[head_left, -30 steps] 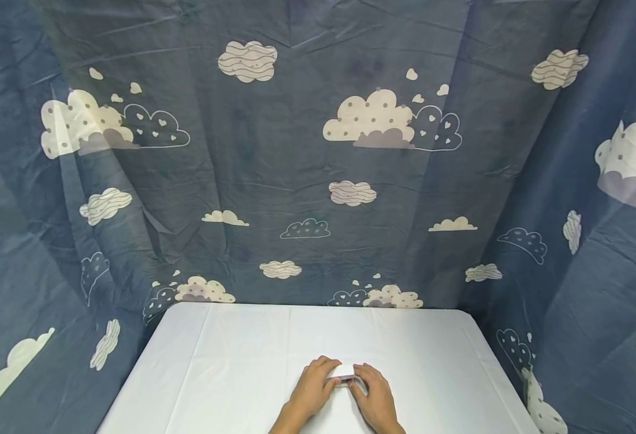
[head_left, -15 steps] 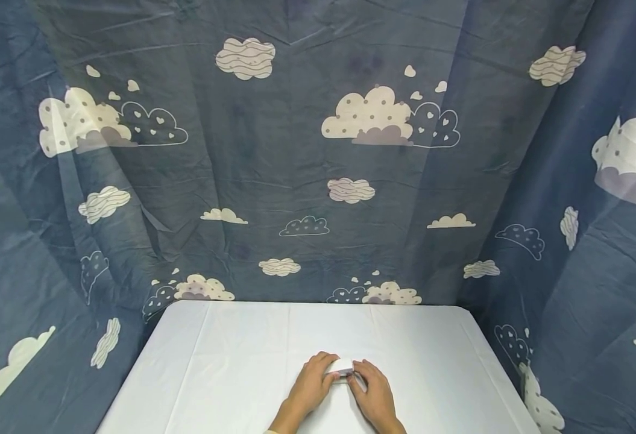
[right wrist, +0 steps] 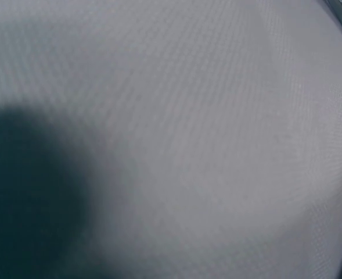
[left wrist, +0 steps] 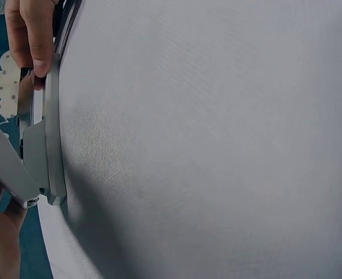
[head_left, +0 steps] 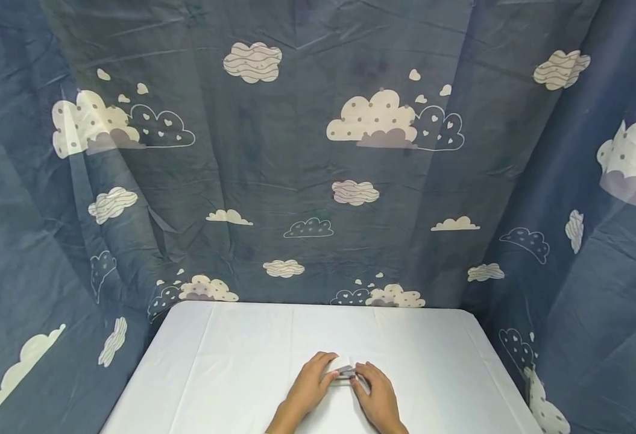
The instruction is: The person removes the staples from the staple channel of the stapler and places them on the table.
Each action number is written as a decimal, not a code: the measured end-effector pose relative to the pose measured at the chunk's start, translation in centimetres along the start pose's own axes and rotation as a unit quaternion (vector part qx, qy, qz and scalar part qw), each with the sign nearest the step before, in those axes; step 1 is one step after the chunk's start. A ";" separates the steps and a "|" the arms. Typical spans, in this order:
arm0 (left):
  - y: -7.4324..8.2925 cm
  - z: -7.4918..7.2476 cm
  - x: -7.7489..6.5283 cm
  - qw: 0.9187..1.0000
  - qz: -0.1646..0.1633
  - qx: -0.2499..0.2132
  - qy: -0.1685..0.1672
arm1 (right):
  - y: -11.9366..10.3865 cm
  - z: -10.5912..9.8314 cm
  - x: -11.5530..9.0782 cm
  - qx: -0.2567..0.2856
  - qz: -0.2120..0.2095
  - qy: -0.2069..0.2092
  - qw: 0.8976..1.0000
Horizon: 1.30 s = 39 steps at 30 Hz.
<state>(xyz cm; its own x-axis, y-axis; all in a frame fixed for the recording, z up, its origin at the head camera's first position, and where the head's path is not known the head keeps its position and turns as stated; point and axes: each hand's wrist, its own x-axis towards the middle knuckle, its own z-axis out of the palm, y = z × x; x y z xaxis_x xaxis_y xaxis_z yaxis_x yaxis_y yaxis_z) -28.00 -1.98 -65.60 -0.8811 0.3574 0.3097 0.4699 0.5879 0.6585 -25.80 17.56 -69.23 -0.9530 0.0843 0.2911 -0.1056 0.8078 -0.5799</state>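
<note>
A light grey and white stapler (head_left: pixel 345 371) stands on the white table between both hands, its top cover swung up from the base. In the left wrist view the stapler (left wrist: pixel 54 139) shows its long base, a metal magazine and the raised cover (left wrist: pixel 8 165) hinged at the left-hand end. My left hand (head_left: pixel 309 383) grips that hinged end and the cover, thumb on the near side. The fingers of my right hand (head_left: pixel 376 395) pinch the opposite end near the magazine; in the left wrist view this right hand (left wrist: pixel 31 29) reaches in from above. Neither hand shows in the right wrist view.
A white cloth covers the table (head_left: pixel 231 361), with rounded far corners. Dark blue curtains (head_left: pixel 274 150) printed with clouds hang behind and on both sides. The right wrist view holds mostly blurred white cloth (right wrist: pixel 205 139) and a dark shape at the left.
The stapler's cover has lifted, so a grey wedge now shows below the white top. Both hands stay around the same spot, and the head view has shifted slightly.
</note>
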 end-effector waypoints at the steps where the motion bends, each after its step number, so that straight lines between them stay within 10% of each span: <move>1: 0.0 0.0 -0.1 1.000 -0.001 0.000 0.003 | 0.0 0.0 0.0 0.000 0.000 -0.002 1.000; 39: -2.1 -4.2 -3.1 0.992 -0.104 -0.055 0.045 | 0.2 0.2 -0.2 -0.001 0.005 -0.008 1.000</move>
<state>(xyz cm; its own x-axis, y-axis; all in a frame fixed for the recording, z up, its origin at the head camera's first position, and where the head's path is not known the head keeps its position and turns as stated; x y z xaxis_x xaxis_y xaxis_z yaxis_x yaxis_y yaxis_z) -26.49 -7.40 -65.03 -0.9619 0.1672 0.2164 0.2733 0.5575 0.7839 -25.68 17.62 -69.53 -0.9582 0.0838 0.2735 -0.0953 0.8080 -0.5814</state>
